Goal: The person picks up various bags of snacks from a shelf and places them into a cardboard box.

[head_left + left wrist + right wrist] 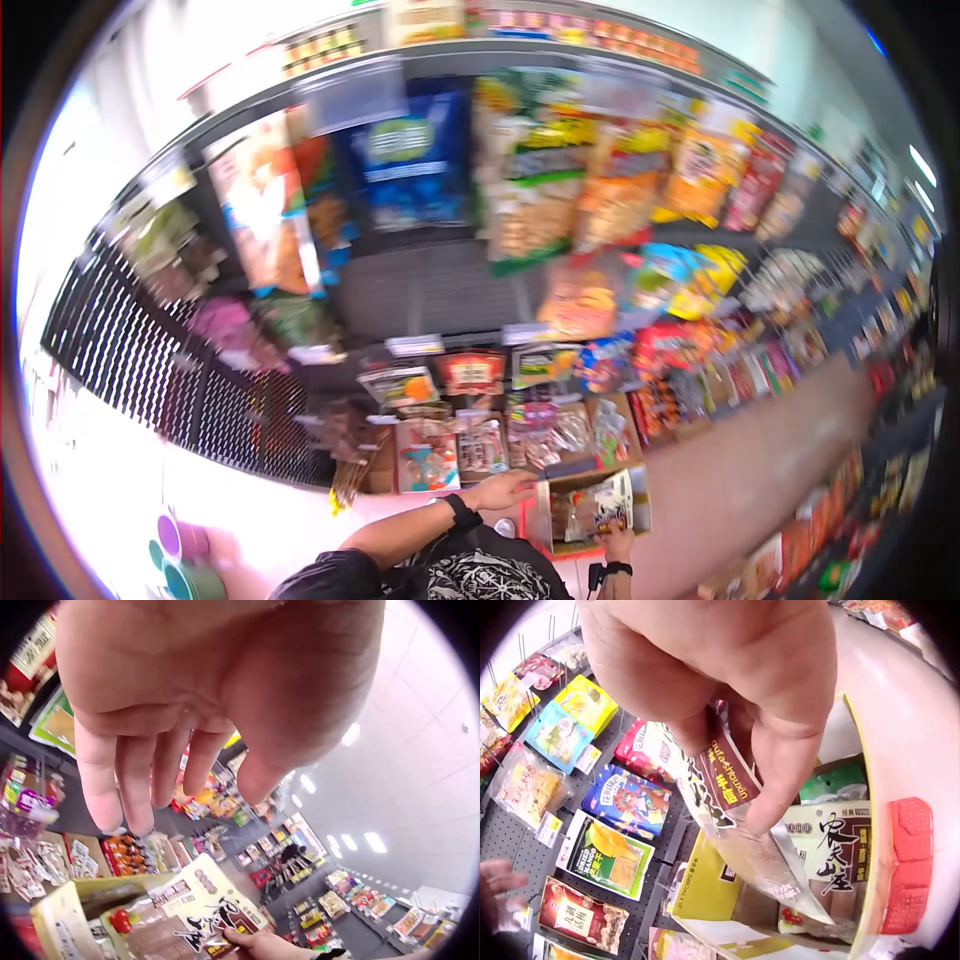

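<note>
My right hand (617, 543) pinches a flat snack packet (731, 791) with a clear front and a cream-and-brown printed label between thumb and fingers. The packet is tilted over an open yellow-and-white cardboard box (727, 889). Inside the box lies another packet (840, 851) with similar black lettering, beside a green one (832, 784). My left hand (500, 490) is near the box's left rim, its fingers extended and holding nothing. In the left wrist view the left palm (217, 682) shows above the box (60, 922) and the held packet (202, 904).
A dark pegboard shelf (420, 290) with hanging snack bags stands in front. Open cartons of small packets (430, 455) line its foot. Colored buckets (190, 575) stand at lower left, a red stool-like object (911, 862) is beside the box, and another stocked shelf (800, 520) is at right.
</note>
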Demonstrator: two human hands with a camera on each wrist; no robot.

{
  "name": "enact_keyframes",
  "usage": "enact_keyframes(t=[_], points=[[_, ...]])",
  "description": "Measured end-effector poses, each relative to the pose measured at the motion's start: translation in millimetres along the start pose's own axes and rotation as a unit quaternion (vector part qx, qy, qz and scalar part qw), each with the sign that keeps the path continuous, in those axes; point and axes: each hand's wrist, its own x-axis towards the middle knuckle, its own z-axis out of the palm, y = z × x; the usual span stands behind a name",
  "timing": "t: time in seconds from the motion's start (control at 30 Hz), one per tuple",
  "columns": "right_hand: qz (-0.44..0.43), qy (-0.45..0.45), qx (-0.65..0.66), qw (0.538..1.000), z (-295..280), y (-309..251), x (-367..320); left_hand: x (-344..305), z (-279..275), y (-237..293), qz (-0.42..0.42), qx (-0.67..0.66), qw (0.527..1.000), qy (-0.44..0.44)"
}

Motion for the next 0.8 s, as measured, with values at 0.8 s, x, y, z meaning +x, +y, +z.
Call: enact_keyframes(t=[0.8], points=[[-0.373,-0.395,-0.186,0.819,645,-106,-192,-235,-343,-142,-0.092,0.037,0.79,0.604]])
